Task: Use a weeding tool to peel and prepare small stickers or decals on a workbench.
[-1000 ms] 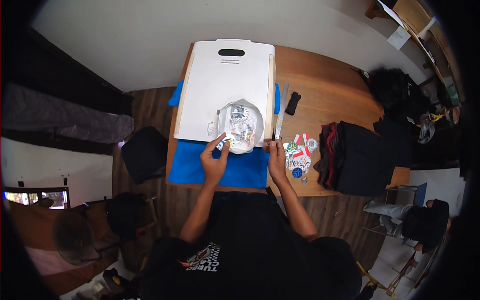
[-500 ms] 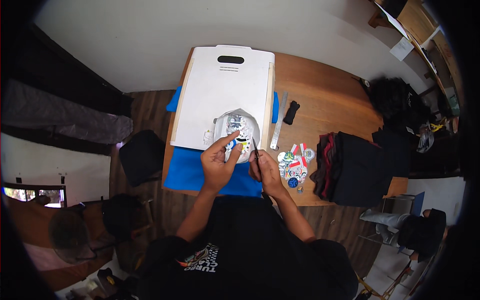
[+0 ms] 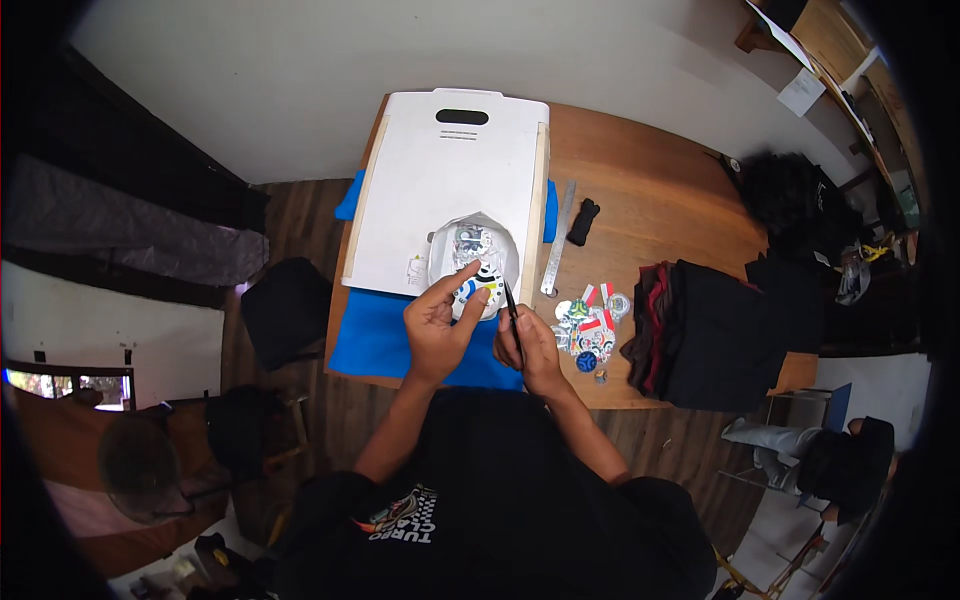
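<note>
My left hand (image 3: 437, 322) pinches a round printed sticker (image 3: 466, 295) with blue, yellow and black marks between thumb and fingers. The sticker is over the near part of a white bowl (image 3: 437, 245), which holds more printed pieces (image 3: 473, 240). Closed around a thin, dark, pointed tool (image 3: 513, 318), my right hand (image 3: 533, 352) is just right of the sticker. The tool's tip points up beside the bowl's near right rim; whether it is tweezers or a knife I cannot make out. Beneath the bowl lies a white board (image 3: 420, 180) with a handle slot.
Blue cloth (image 3: 385, 335) shows under the board on the wooden table (image 3: 650, 200). To the right are a metal ruler (image 3: 558, 240), a black bundle (image 3: 583, 222), a pile of colourful stickers (image 3: 588, 330) and folded dark clothes (image 3: 725, 335). A person (image 3: 840, 455) sits at the far right.
My right hand and the tool have shifted slightly, with the tool's tip now close to the sticker's right edge. The left hand has barely moved.
</note>
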Motion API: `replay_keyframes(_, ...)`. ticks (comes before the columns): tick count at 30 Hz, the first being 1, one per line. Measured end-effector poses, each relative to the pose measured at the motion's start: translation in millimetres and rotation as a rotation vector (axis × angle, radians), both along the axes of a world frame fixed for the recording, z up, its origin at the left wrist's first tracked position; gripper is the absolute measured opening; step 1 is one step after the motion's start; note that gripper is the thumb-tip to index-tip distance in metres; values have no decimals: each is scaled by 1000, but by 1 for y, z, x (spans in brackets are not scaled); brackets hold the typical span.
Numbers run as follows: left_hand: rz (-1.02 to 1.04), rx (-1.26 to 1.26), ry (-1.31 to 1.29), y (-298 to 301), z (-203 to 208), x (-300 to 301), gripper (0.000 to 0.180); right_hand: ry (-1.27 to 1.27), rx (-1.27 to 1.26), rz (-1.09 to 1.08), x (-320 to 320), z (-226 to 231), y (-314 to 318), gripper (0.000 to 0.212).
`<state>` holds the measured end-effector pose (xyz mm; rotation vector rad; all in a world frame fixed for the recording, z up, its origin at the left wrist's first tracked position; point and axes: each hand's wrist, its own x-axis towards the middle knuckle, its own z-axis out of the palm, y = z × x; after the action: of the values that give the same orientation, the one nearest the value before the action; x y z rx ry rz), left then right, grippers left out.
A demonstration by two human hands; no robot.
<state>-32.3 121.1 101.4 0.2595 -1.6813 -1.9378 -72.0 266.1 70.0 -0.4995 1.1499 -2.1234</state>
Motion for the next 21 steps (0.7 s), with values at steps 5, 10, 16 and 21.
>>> replay_keyframes(5,-3,-23,8,2,-2,0,39,4,-7,15,0,-4,3,34)
replay_keyframes(10,-11,-17,-8,4,1,1,40,-3,-20,10,1,-2,4,34)
replay_keyframes(16,5,51,-38,8,-1,6,38,-15,-29,4,3,-3,6,34)
replay_keyframes(21,11,47,-29,7,-3,8,38,0,-11,11,3,-3,3,33)
